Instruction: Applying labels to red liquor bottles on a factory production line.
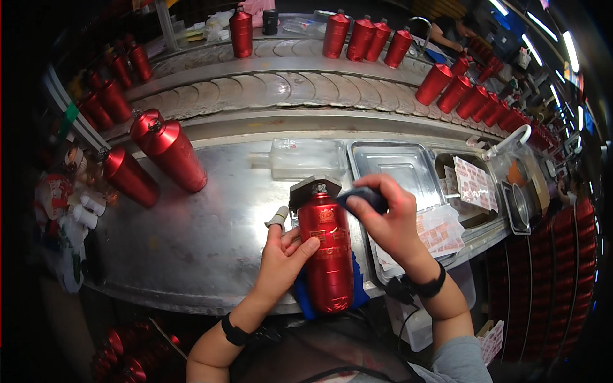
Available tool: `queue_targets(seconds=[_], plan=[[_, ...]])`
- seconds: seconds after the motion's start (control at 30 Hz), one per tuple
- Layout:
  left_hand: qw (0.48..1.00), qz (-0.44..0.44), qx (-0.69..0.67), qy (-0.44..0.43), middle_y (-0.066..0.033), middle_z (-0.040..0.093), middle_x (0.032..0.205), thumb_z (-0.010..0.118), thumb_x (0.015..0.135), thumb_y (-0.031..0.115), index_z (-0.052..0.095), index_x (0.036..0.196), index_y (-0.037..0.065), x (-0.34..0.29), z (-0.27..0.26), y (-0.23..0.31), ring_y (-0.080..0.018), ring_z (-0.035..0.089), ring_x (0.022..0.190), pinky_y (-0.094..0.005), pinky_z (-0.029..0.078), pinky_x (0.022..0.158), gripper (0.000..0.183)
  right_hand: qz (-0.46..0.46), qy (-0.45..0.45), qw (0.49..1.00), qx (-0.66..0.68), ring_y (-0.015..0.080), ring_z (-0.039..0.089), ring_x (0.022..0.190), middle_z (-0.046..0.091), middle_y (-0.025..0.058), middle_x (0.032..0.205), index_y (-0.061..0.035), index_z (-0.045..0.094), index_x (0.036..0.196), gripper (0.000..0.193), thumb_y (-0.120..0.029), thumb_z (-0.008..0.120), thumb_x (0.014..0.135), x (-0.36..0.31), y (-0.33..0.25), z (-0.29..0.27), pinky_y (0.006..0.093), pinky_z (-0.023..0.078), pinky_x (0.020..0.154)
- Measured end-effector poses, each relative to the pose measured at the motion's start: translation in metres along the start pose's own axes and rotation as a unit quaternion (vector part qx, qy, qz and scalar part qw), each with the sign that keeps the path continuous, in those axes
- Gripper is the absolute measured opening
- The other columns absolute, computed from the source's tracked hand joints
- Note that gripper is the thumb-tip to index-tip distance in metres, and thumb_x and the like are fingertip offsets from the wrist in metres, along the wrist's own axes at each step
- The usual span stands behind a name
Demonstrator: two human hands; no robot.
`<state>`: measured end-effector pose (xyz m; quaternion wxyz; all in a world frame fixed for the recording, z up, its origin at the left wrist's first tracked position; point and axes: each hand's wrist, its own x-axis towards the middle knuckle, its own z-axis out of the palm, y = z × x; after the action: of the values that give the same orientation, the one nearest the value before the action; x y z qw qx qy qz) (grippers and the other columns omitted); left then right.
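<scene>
Left of the metal tray [393, 163], a red bottle [329, 277] rests on blue cloth [360, 287], likely padding; the left hand [280, 258], loosely spread, braces the side farther from the tray, seemingly for steadiness, while the right hand [397, 220], tray-side, grips a dark tool [370, 200] near the bottle's shoulder.

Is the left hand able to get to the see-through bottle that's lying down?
Probably yes: the left hand has its thumb on the red bottle, but nothing seems to block its way up to the see-through bottle's neck.
</scene>
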<state>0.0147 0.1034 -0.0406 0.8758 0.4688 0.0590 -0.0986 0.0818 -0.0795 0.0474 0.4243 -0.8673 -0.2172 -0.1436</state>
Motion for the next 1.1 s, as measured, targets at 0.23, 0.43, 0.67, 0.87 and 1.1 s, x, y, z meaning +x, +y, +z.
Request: queue_targets(seconds=[0.23,0.43,0.67,0.87,1.1], plan=[[1.000,0.006,-0.008,-0.006,-0.0233,0.048,0.129,0.068,0.087,0.008,0.008,0.146,-0.001,0.000,-0.001,-0.001,-0.0234,0.054,0.117,-0.0330,0.047,0.097,0.085,-0.092,0.007,0.989,-0.115,0.0339,0.063,0.082,0.064,0.0145,0.087,-0.0020,0.061,0.097,0.021,-0.007,0.069,0.078,0.017,0.003,0.010,0.0385,0.050,0.072],[1.000,0.008,0.003,-0.020,-0.0236,0.048,0.129,0.068,0.088,0.011,0.009,0.148,0.002,0.000,0.000,0.003,-0.0239,0.053,0.118,-0.0333,0.046,0.099,0.084,-0.095,-0.016,0.992,-0.080,0.0328,0.063,0.078,0.064,0.0147,0.085,-0.0013,0.060,0.097,0.021,-0.005,0.068,0.079,0.004,0.006,0.004,0.0371,0.050,0.069],[0.867,0.289,0.406,-0.016,-0.0264,0.040,0.142,0.065,0.090,0.027,0.049,0.134,0.004,-0.002,-0.003,0.009,-0.0347,0.049,0.126,-0.0411,0.041,0.101,0.053,0.136,0.062,0.983,0.103,0.0107,0.060,0.073,0.062,0.0043,0.078,-0.0018,0.058,0.100,0.018,-0.005,0.066,0.084,-0.035,0.012,-0.012,0.0253,0.048,0.065],[0.722,0.347,0.596,-0.056,-0.0280,0.041,0.141,0.059,0.090,0.042,0.068,0.114,0.013,0.021,0.008,0.034,-0.0433,0.048,0.122,-0.0443,0.044,0.096,0.039,0.305,0.014,0.868,0.391,0.0074,0.057,0.086,0.061,0.0059,0.096,-0.0001,0.052,0.111,0.032,0.000,0.065,0.082,-0.053,0.023,-0.015,0.0213,0.047,0.076],[0.700,0.349,0.620,-0.062,-0.0271,0.039,0.142,0.058,0.089,0.037,0.067,0.117,0.017,0.023,0.018,0.036,-0.0440,0.043,0.127,-0.0471,0.036,0.103,0.035,0.245,0.044,0.916,0.314,0.0096,0.058,0.089,0.060,0.0065,0.097,-0.0005,0.050,0.114,0.040,0.003,0.066,0.078,-0.061,0.021,-0.027,0.0230,0.048,0.077]])
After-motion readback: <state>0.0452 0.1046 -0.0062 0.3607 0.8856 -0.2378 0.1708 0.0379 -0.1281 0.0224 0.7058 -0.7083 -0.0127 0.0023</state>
